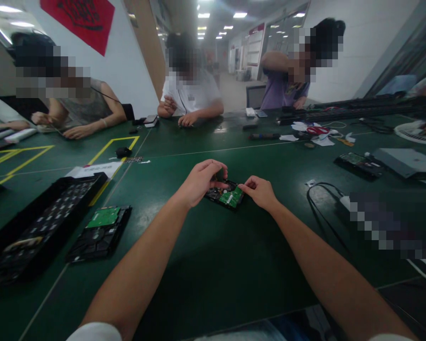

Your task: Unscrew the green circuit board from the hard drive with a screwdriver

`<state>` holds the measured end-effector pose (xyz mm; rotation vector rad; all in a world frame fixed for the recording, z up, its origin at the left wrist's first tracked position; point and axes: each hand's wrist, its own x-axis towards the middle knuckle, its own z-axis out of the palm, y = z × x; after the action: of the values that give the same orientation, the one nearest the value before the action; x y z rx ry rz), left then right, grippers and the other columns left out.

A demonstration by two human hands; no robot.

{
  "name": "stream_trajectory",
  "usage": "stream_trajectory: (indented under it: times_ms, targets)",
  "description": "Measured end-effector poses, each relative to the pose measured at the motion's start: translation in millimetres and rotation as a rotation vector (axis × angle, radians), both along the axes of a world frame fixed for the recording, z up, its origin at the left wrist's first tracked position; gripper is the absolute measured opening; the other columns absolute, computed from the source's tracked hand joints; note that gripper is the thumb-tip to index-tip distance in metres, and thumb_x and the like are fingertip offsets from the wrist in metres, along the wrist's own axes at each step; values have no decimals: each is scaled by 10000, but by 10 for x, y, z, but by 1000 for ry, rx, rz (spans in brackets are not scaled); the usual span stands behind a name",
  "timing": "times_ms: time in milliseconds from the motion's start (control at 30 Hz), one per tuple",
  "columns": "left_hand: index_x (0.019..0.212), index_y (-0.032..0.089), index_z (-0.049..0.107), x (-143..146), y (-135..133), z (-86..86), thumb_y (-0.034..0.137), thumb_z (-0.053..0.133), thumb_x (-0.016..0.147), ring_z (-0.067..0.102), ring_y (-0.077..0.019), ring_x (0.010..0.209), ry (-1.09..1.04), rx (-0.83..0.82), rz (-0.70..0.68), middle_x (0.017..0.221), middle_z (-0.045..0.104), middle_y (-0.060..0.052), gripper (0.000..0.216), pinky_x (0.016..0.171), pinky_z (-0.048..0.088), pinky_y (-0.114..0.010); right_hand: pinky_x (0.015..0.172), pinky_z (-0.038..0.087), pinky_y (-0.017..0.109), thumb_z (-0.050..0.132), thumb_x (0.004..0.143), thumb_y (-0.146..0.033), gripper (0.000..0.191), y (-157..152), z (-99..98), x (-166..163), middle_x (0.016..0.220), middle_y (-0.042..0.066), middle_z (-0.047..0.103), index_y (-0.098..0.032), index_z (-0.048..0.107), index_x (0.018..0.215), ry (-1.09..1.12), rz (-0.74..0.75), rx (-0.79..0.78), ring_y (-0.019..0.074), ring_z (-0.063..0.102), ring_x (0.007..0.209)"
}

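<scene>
A hard drive (230,198) with a green circuit board lies on the green table in front of me. Over its left end, my left hand (204,181) is closed with bent fingers reaching down to the drive; whatever is between the fingertips is too small and hidden to make out. At the opposite end, my right hand (258,190) is closed, thumb and forefinger pinching the drive at its right corner beside the board.
A second hard drive (100,233) and a long black tray (39,227) lie to my left. At right are another drive (358,165), a grey metal box (408,161) and a black cable (323,213). Several people sit across the green table (213,270).
</scene>
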<state>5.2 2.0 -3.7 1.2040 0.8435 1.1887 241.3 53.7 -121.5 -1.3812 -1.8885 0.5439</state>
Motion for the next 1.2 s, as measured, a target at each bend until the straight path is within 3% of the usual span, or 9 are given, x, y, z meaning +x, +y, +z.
stream_trajectory:
  times_ms: [333, 600, 767, 900, 1200]
  targets:
    - [966, 156, 686, -26, 29, -49, 406, 603, 975, 651, -212, 898, 35, 22, -86, 896, 657, -83, 263, 686, 636, -331, 621, 437, 316, 728, 895, -510, 305, -19, 39, -3, 759, 13, 715, -226, 678, 795, 0, -3, -13, 164, 601, 656]
    - [1009, 170, 634, 1, 31, -66, 441, 739, 920, 650, -157, 867, 137, 114, -28, 930, 673, -52, 303, 736, 635, -305, 610, 434, 316, 723, 899, -508, 302, -25, 55, -9, 762, 19, 713, -230, 672, 791, -10, -3, -9, 168, 599, 656]
    - [949, 172, 701, -22, 30, -44, 461, 787, 861, 627, -150, 822, 221, 145, 35, 904, 668, -39, 314, 703, 613, -282, 600, 423, 311, 721, 897, -521, 320, -34, 61, -11, 749, 22, 704, -227, 666, 782, -22, -7, -8, 165, 593, 647]
    - [924, 181, 763, -49, 19, 4, 435, 724, 883, 636, -174, 838, 306, 166, 63, 940, 696, -60, 261, 636, 565, -254, 606, 431, 309, 721, 899, -523, 319, -24, 38, -4, 742, 11, 698, -228, 671, 787, -7, -4, -7, 163, 593, 650]
    - [972, 183, 676, -10, 8, -10, 319, 606, 924, 673, -218, 912, 67, 47, -31, 933, 703, -82, 160, 668, 613, -312, 616, 437, 312, 722, 899, -519, 312, -15, 29, -1, 744, 10, 698, -226, 681, 798, -5, -5, -9, 165, 600, 654]
